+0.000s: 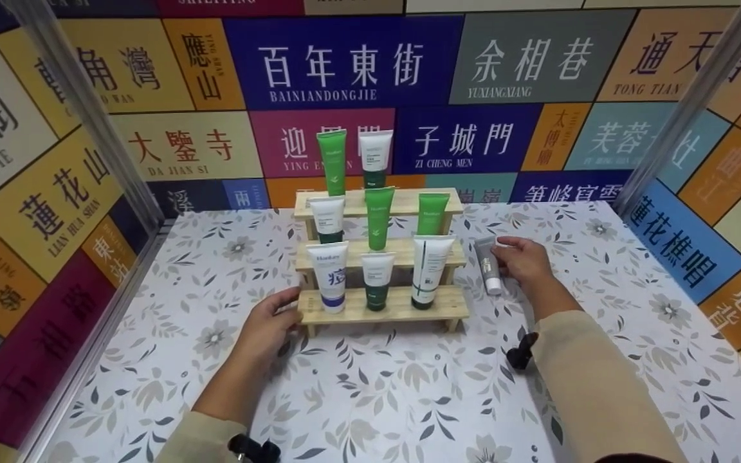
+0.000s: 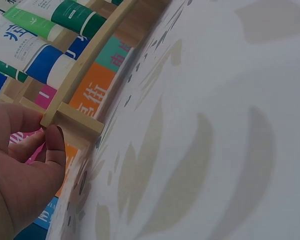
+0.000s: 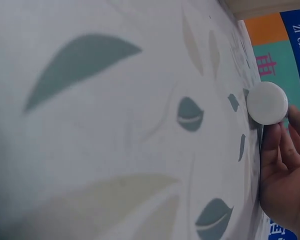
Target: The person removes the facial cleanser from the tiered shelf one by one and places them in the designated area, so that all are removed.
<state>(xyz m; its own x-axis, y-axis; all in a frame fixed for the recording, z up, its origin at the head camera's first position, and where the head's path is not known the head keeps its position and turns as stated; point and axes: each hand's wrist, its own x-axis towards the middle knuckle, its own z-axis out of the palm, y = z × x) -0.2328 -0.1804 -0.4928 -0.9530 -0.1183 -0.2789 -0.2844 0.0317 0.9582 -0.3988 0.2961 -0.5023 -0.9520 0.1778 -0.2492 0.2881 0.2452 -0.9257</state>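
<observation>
A three-step wooden display stand (image 1: 383, 315) stands on the table with several green, white and blue-lettered tubes upright on its steps. My left hand (image 1: 272, 321) pinches the left end of the lowest step between thumb and fingers. That grip on the wooden corner shows closely in the left wrist view, where the left hand (image 2: 27, 160) is at the edge. Right of the stand, a grey tube (image 1: 486, 260) with a white cap lies on the table, cap toward me. My right hand (image 1: 525, 260) holds its right side. In the right wrist view the white cap (image 3: 267, 103) hides most of the tube.
The table (image 1: 370, 386) has a white cloth with a leaf and flower print. Panels with coloured lettering (image 1: 338, 64) rise behind and on both sides. A metal post (image 1: 87, 109) stands at the left, and another post (image 1: 686, 109) at the right.
</observation>
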